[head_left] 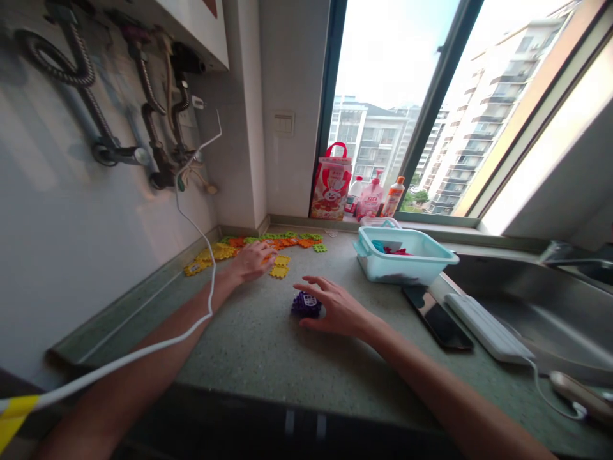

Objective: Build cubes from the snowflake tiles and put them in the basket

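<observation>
My right hand (338, 308) is over the counter with thumb and fingers spread around a small purple interlocking-piece block (306, 304). The block rests on the counter with a white grid-like mark on its face; no firm grip on it shows. Farther back, my left hand (253, 260) reaches over the flat puzzle-edged pieces with its fingers stretched out. Near its fingertips are yellow pieces (280, 266) and orange pieces (285, 243). More yellow pieces (201, 260) spread to its left, and a green piece (320, 248) is at the right end of the row.
A light blue basket (407, 267) holds coloured items beside the sink (531, 300). A phone (440, 321) and a white power strip-like device (488, 329) lie at the right. A white cable (186, 335) crosses above my left arm. Bottles (371, 198) stand on the sill.
</observation>
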Demonstrator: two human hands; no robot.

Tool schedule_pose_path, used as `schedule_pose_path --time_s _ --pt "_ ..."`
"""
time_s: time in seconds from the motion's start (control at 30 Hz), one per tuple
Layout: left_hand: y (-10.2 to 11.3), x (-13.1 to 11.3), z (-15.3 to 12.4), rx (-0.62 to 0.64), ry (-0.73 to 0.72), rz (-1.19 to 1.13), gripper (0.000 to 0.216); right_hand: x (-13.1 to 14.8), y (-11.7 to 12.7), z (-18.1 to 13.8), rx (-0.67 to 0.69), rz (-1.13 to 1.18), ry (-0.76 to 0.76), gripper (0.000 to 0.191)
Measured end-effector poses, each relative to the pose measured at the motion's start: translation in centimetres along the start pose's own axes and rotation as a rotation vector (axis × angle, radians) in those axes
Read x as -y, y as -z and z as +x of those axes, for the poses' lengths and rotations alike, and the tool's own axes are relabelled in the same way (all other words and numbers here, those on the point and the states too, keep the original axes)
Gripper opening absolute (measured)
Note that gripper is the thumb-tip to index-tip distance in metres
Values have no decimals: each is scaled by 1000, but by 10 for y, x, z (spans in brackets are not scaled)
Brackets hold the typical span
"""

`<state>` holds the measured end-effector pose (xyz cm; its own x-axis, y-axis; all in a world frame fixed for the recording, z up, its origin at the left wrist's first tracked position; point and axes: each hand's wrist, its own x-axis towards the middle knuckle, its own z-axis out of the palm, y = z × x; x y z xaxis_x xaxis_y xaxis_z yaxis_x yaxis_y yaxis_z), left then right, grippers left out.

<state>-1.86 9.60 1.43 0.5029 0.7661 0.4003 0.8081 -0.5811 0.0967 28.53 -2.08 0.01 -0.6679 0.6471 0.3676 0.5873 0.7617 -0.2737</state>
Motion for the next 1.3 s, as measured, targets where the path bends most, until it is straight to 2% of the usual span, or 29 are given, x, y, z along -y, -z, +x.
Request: schedule_pose_path --time_s 0.07,0.17,0.27,0.57,0.7,0.8,0.9,1.0,1.07,1.1,1.17,1.2,1.3 --pt "-13 2 0 17 12 31 40 3 -4 1 41 -23 13 76" --pt "-28 0 0 63 -6 42 43 3 -10 4 76 -44 65 57" --pt "-34 1 1 81 -19 40 47 -1 -13 5 67 -48 90 43" --pt "-28 17 -3 -38 51 41 50 -11 -8 3 46 -107 85 44" --pt "-21 28 -4 -153 148 54 52 -8 -7 -2 39 -121 84 47" --pt "-10 46 -7 -245 230 29 51 -7 -3 -8 44 -155 87 50" --pt "-2 76 -20 -341 287 -59 54 -17 20 -13 -30 -248 114 46" --pt "2 109 -46 -359 261 -62 56 -49 72 -17 -273 -319 -20 43" --pt "6 122 -68 -320 234 -25 50 -83 115 -21 -423 -394 -244 42" --pt "10 125 -80 -305 241 -5 47 -103 134 -23 -427 -438 -387 41" --pt "17 121 -100 -272 282 22 45 -147 161 -28 -280 -496 -650 40" --pt "20 116 -107 -268 308 30 44 -169 167 -29 -176 -493 -728 38" --pt "20 105 -116 -279 372 92 46 -225 167 -28 92 -398 -808 29"
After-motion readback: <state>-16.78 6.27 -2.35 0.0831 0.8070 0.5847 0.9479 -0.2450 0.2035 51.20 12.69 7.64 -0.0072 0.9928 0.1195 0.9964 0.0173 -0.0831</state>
